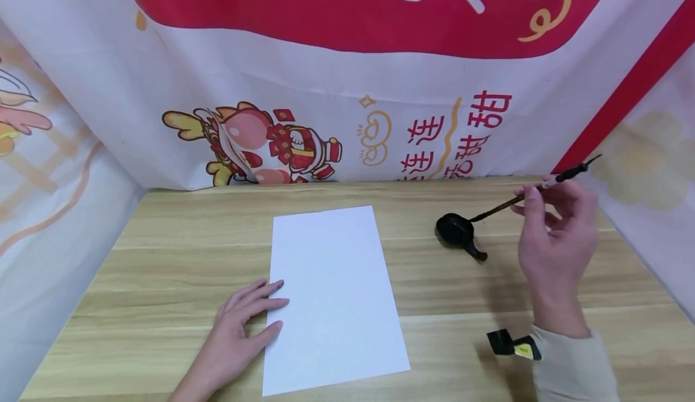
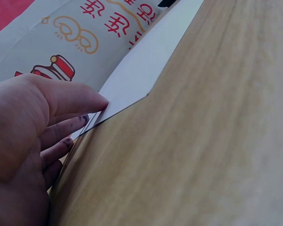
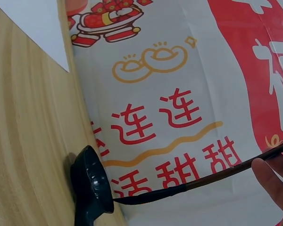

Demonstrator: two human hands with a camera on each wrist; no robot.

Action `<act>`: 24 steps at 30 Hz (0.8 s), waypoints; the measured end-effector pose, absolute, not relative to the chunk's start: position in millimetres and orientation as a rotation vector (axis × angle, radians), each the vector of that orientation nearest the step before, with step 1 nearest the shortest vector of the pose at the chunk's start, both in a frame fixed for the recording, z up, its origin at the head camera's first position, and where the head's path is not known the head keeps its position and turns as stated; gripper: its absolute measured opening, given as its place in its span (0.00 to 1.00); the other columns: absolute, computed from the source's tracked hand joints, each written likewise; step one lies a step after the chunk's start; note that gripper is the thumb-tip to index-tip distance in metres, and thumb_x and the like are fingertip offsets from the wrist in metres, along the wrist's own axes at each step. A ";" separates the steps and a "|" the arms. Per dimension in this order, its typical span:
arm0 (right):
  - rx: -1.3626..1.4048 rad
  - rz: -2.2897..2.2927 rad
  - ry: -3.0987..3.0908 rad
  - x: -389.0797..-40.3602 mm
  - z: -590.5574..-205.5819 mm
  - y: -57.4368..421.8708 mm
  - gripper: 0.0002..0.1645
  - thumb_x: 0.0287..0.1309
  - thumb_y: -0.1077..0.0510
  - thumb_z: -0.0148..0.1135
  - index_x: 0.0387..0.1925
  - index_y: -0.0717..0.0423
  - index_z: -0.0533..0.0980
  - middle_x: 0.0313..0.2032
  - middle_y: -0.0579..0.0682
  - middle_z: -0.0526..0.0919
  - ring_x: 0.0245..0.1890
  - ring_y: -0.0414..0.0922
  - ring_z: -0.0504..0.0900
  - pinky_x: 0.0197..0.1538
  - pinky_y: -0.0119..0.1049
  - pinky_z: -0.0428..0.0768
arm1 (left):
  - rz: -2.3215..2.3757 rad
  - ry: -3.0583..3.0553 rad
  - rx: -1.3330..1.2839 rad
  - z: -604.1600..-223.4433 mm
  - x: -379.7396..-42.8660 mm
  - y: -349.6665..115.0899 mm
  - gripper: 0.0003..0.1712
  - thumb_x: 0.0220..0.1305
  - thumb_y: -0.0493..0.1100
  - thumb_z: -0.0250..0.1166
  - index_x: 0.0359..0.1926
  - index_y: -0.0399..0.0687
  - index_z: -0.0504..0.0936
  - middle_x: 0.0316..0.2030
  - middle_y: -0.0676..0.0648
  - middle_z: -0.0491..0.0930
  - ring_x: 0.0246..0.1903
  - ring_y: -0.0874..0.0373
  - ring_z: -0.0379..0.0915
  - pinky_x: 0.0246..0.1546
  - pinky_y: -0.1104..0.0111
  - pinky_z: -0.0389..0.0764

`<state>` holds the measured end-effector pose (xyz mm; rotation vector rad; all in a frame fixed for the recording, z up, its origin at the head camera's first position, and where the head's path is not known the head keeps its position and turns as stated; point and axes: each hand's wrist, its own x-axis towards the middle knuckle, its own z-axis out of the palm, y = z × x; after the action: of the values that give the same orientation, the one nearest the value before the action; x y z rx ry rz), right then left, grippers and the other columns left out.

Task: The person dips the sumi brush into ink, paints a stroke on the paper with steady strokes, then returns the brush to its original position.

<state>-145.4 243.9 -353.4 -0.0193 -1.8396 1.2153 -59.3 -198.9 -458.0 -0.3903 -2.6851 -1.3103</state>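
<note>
In the head view my right hand [image 1: 559, 239] pinches a writing brush [image 1: 502, 207] by its handle, thumb against the fingers. The brush's dark tip [image 3: 146, 196] is right at the rim of a small black ink dish [image 3: 92, 181] with a short stubby handle. My left hand [image 1: 233, 329] lies with spread, straight fingers on the left edge of a blank white sheet of paper [image 1: 331, 293]. Seen from the left wrist, the thumb [image 2: 80, 98] rests on the paper's edge, and dark smudges mark two fingertips.
The wooden table [image 1: 179, 239] carries the paper in its middle and the ink dish to the right. Behind it hangs a white and red printed cloth [image 1: 347, 88], with more cloth at both sides. A black strap with a yellow label [image 1: 523, 349] sits at the right wrist.
</note>
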 end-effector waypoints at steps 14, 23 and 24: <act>0.067 1.308 -1.751 -157.8 -365.6 238.6 0.20 0.73 0.69 0.63 0.58 0.80 0.70 0.45 0.44 0.84 0.44 0.36 0.90 0.44 0.22 0.86 | -1.313 -2.684 -0.383 -457.9 -59.7 -198.2 0.22 0.63 0.38 0.78 0.54 0.65 0.90 0.70 0.55 0.81 0.75 0.54 0.63 0.69 0.38 0.53; 0.048 1.282 -1.773 -157.9 -368.0 239.3 0.20 0.74 0.68 0.63 0.58 0.81 0.70 0.44 0.40 0.85 0.43 0.37 0.90 0.44 0.22 0.86 | -1.308 -2.667 -0.388 -458.2 -60.0 -197.8 0.22 0.62 0.37 0.78 0.54 0.65 0.90 0.69 0.54 0.82 0.75 0.56 0.64 0.68 0.42 0.53; 0.048 1.279 -1.776 -157.9 -368.3 239.3 0.20 0.74 0.68 0.63 0.57 0.81 0.70 0.44 0.39 0.85 0.43 0.37 0.90 0.44 0.22 0.86 | -1.310 -2.668 -0.388 -458.2 -59.9 -197.8 0.22 0.62 0.37 0.78 0.54 0.65 0.90 0.70 0.54 0.82 0.75 0.56 0.64 0.68 0.41 0.53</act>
<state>-157.9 239.3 -368.3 0.0480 -1.7760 1.2787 -59.9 -197.8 -458.2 -0.3875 -2.6679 -1.3097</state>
